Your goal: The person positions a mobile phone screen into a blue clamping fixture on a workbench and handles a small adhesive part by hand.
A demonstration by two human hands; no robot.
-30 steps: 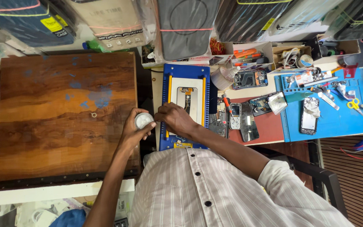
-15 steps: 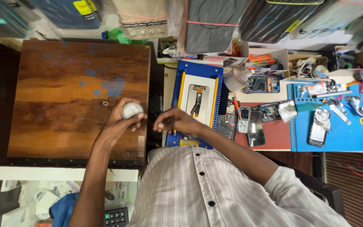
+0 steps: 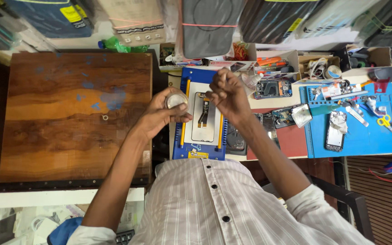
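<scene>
- the left hand (image 3: 159, 115) is curled around a small round clear container (image 3: 176, 100), fingers wrapped about its side and thumb along the near edge, so the grip is clamped on it
- the container sits in the hand with its open or flat round face turned up toward the camera; it looks pale and whitish inside, and what it holds cannot be told
- it is held in the air just left of the blue and yellow holding frame (image 3: 201, 119), over the gap between the wooden board (image 3: 69, 113) and the workbench
- the right hand (image 3: 227, 95) is raised above the top of the frame, fingers drawn together into a loose fist with the fingertips pinched; whether something tiny sits between them cannot be told
- the two hands are near each other but apart, the right one a little higher in the picture
- in the frame lies a phone back (image 3: 203, 116), white, with a dark slim part running down its middle
- the wooden board to the left is brown with blue paint marks and a small metal ring (image 3: 105, 117) lying on it
- right of the frame is a red mat (image 3: 291, 138), then a blue work mat (image 3: 364, 140) with an opened phone (image 3: 334, 131), yellow-handled scissors (image 3: 385, 121) and scattered small tools
- the person wears a pale striped shirt (image 3: 214, 204) with dark buttons
</scene>
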